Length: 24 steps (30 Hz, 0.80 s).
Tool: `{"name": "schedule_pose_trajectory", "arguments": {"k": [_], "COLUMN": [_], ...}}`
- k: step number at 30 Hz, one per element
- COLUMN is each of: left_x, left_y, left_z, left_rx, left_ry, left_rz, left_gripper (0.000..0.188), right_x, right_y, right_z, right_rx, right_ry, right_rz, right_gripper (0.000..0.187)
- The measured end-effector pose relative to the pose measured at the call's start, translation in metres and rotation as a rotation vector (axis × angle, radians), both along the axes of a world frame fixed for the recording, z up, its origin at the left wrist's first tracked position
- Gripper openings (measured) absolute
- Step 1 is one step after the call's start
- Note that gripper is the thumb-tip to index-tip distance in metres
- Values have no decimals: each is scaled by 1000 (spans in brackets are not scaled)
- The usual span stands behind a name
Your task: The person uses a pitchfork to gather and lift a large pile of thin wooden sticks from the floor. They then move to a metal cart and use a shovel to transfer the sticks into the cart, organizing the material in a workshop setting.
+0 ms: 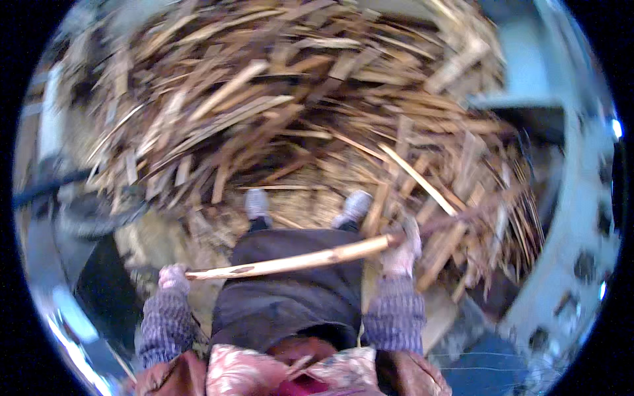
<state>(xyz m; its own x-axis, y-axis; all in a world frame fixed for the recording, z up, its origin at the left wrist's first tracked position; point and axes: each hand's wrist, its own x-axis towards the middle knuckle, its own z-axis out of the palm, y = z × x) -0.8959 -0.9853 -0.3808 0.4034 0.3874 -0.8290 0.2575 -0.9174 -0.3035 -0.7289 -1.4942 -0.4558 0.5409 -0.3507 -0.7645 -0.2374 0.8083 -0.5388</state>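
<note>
A long pale wood strip [290, 263] with darker spots lies level across the front of my dark apron, held at both ends. My left hand [174, 278] is closed round its left end. On the other side, my right hand [404, 249] grips it near the right end. Beyond that hand a dark brown length [462, 216] stretches out over the scrap; I cannot tell whether it belongs to the same strip. Both forearms are in grey-purple ribbed sleeves. The right fingers are somewhat blurred.
A large heap of split wood scraps [257, 125] spreads ahead of my feet and round to the right. Along the right stands a light blue metal frame [568, 218] with holes in it. A dark bar [49, 188] juts in at the left. My shoes [353, 207] stand at the heap's near edge.
</note>
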Motion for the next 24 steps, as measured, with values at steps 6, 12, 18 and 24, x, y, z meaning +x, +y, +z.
{"name": "schedule_pose_trajectory", "arguments": {"k": [6, 12, 18, 24], "left_x": [130, 175, 133, 83], "left_y": [-228, -399, -342, -198], "left_z": [-23, -9, 35, 31], "left_rx": [-116, -144, -186, -81], "left_ry": [-50, 286, 230, 233], "left_rz": [-97, -295, -380, -360], "left_gripper": [24, 40, 38, 38], "right_x": [60, 34, 37, 7], "right_y": [-227, -359, -252, -167], "right_z": [-30, -96, 16, 17], "right_rx": [-487, -532, -337, -133], "right_ry": [75, 654, 421, 427], "right_rz": [-173, 181, -116, -260], "right_gripper": [16, 49, 23, 22]}}
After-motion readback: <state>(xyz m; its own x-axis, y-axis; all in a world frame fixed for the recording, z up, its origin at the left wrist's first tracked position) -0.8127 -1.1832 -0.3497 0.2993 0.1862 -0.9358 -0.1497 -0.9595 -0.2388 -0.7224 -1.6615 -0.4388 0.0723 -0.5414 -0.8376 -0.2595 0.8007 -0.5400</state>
